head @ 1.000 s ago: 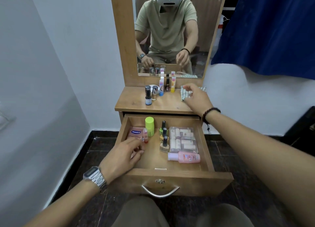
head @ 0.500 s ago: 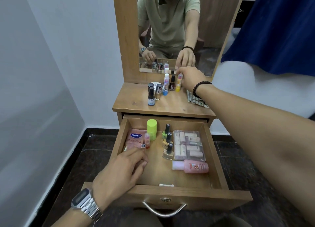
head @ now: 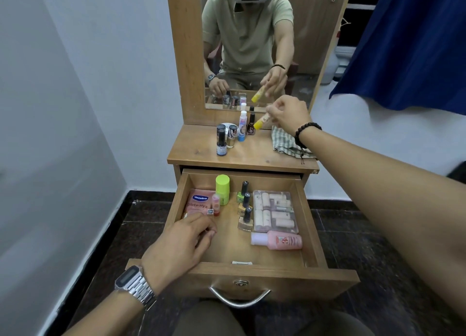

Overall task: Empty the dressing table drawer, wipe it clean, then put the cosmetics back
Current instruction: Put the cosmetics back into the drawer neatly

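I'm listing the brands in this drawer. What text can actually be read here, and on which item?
"Vaseline": pink sachet in the drawer's left rear.
"Gluta-Hya": same sachet, below the logo.
Pink bottle: label print too small to read.
Dark bottle on the tabletop: label too blurred.
Clear pack of tubes: print unreadable.

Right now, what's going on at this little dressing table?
A person is handling cosmetics at a dressing table with its drawer pulled open. The right hand holds a tilted yellow tube above the tabletop, near several small bottles and a checked cloth. The left hand rests inside the drawer beside a pink Vaseline sachet. Nail polishes, a green-capped bottle and a pink bottle lie in the drawer.
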